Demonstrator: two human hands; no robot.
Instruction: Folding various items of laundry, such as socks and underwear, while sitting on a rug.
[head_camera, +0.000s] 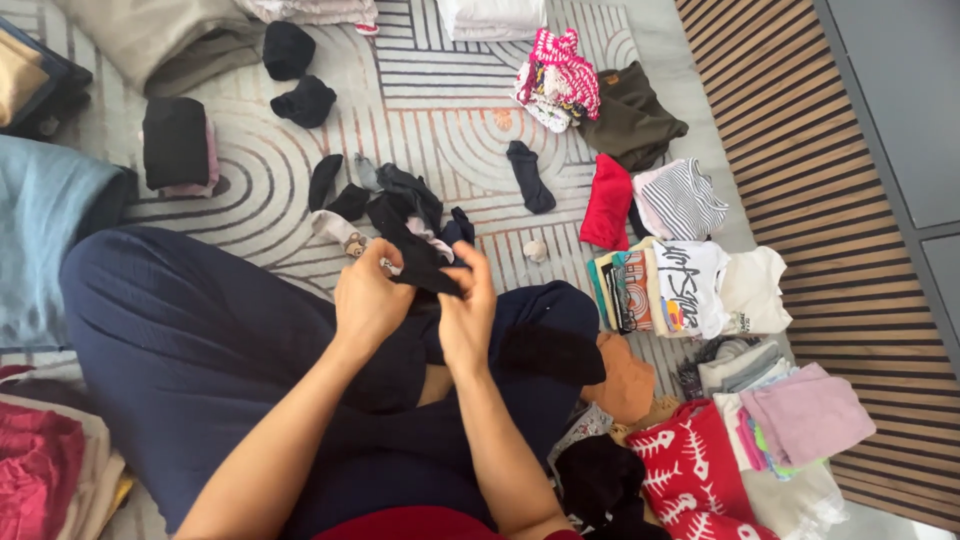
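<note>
The left hand (368, 300) and the right hand (468, 315) are close together above the person's lap. Both pinch the same black sock (412, 252). The left fingers close on its near end, and the right thumb and fingers grip it just beside them. The sock sticks up and away from the hands, toward the rug (440, 120).

Just past the fingertips lies a small heap of dark socks (405, 192), touching the sock in the hands. A little to the left of that heap are two more black socks (335, 190). One long dark sock (528, 177) lies alone, farther out and to the right.

Under the hands are the person's legs in dark blue trousers (190, 340).

To the right of the right hand are stacks of folded clothes: a red folded top (608, 203), a striped one (685, 200) and a white shirt with a print (690, 285). Far out to the left sits a black folded bundle (175, 142).
</note>
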